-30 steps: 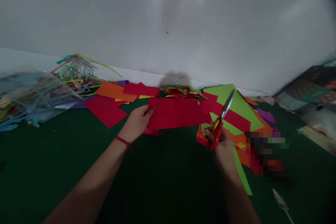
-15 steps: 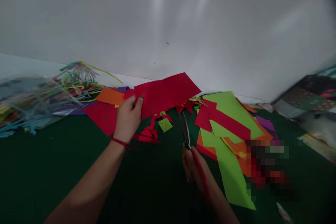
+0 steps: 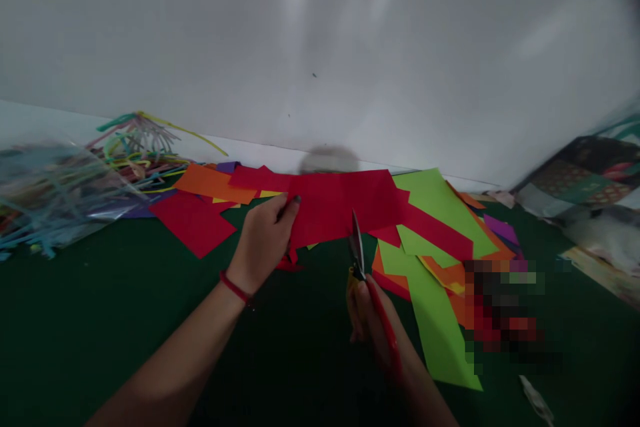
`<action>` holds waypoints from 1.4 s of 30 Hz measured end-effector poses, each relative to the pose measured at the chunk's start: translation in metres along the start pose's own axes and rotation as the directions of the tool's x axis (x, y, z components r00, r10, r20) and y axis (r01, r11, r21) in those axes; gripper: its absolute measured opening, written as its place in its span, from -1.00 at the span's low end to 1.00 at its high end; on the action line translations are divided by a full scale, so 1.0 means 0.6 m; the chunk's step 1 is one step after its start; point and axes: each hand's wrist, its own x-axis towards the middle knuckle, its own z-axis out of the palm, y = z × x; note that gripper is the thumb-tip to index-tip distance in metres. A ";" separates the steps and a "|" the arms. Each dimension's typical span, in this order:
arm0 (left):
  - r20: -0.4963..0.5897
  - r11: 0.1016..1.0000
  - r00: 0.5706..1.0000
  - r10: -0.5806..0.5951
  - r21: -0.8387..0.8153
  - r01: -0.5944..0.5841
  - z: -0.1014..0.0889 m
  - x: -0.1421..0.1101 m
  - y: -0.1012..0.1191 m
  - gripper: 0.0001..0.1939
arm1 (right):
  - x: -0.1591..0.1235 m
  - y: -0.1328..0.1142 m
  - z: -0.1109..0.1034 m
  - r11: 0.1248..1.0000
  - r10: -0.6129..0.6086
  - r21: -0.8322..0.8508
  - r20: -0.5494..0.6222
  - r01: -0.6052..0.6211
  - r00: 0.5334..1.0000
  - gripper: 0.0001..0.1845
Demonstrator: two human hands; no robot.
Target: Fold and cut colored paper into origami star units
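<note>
My left hand (image 3: 263, 240) pinches the left edge of a red paper sheet (image 3: 345, 205) and holds it up over the dark green surface (image 3: 125, 320). A red thread band circles that wrist. My right hand (image 3: 373, 323) grips red-handled scissors (image 3: 361, 267). Their blades point up and meet the lower edge of the red sheet near its middle. Small red scraps (image 3: 289, 261) lie under the left hand.
Lime green sheets (image 3: 435, 320), red strips and orange paper are piled on the right. Orange (image 3: 214, 181) and red (image 3: 193, 223) sheets lie at the left. A clear bag of coloured strips (image 3: 55, 190) sits far left. A white wall rises behind. Patterned items lie at the right edge.
The left hand lifted the red sheet, then lowered it flatter and to the right. The right hand swung the scissors from the right pile to the sheet's lower edge.
</note>
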 end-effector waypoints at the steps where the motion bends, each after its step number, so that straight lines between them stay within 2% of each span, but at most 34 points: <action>1: -0.001 1.000 1.000 0.006 0.007 -0.006 0.001 0.000 0.000 -0.63 | -0.002 -0.003 0.001 1.000 0.005 -0.020 -0.026 -0.005 1.000 -0.61; 9: 0.023 0.999 0.999 -0.029 -0.037 0.030 0.009 -0.003 -0.003 -0.63 | -0.008 -0.017 0.001 0.997 0.077 0.008 -0.068 -0.076 0.995 -0.53; 13: 0.028 0.998 0.999 -0.032 -0.045 0.033 0.008 -0.002 -0.004 -0.63 | -0.006 -0.013 0.002 0.999 0.045 -0.011 -0.104 -0.046 0.994 -0.55; 19: 0.007 1.000 1.000 0.001 -0.028 -0.001 0.004 -0.002 -0.004 -0.62 | -0.002 -0.004 -0.002 0.999 0.027 -0.038 -0.065 -0.029 0.998 -0.59; 23: 0.000 0.999 1.000 0.008 -0.037 -0.008 0.004 -0.002 -0.003 -0.62 | -0.003 -0.007 -0.004 0.997 0.031 -0.063 -0.094 -0.037 0.995 -0.57; 31: 0.037 0.996 0.998 -0.041 -0.072 0.044 0.005 0.001 -0.004 -0.62 | 0.002 0.003 -0.011 0.995 0.041 -0.089 -0.081 -0.049 0.996 -0.51; 36: 0.066 0.991 0.996 -0.065 -0.115 0.073 0.005 -0.001 -0.006 -0.63 | 0.007 0.016 -0.020 0.996 0.027 -0.085 -0.013 -0.028 1.000 -0.55; 42: 0.081 0.996 0.996 -0.028 -0.085 0.035 0.006 -0.003 -0.002 -0.64 | -0.001 -0.002 -0.026 0.994 0.072 -0.088 0.096 -0.064 0.993 -0.56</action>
